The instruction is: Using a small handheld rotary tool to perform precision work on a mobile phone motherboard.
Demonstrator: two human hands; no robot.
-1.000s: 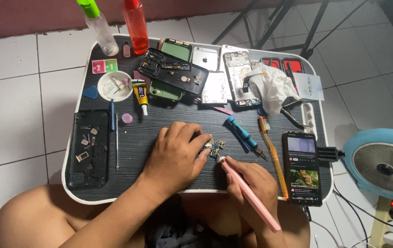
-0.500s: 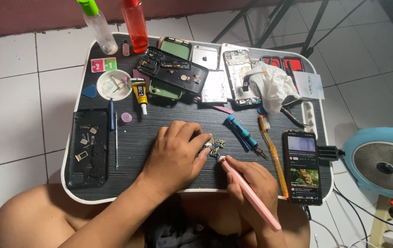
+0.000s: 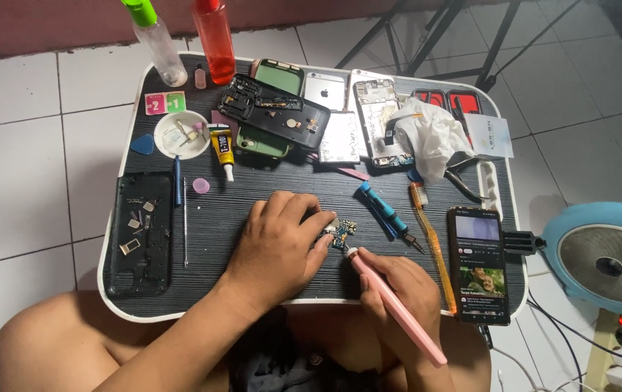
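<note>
My left hand (image 3: 278, 247) lies on the dark lap table (image 3: 253, 192), its fingertips pinning a small circuit board (image 3: 341, 234) near the front middle. My right hand (image 3: 391, 287) grips a pink pen-shaped tool (image 3: 398, 308), whose tip touches the board's lower right edge. Right of the board lie a blue screwdriver (image 3: 383, 210) and an orange toothbrush (image 3: 431, 232).
A lit phone (image 3: 479, 265) lies at the right. Disassembled phones (image 3: 274, 116), a glue tube (image 3: 222, 149), a white dish (image 3: 181, 134), a red bottle (image 3: 214, 36) and a clear bottle (image 3: 157, 43) crowd the back. A black phone back (image 3: 140, 232) holds small parts at left. A blue fan (image 3: 601, 258) stands beside the table.
</note>
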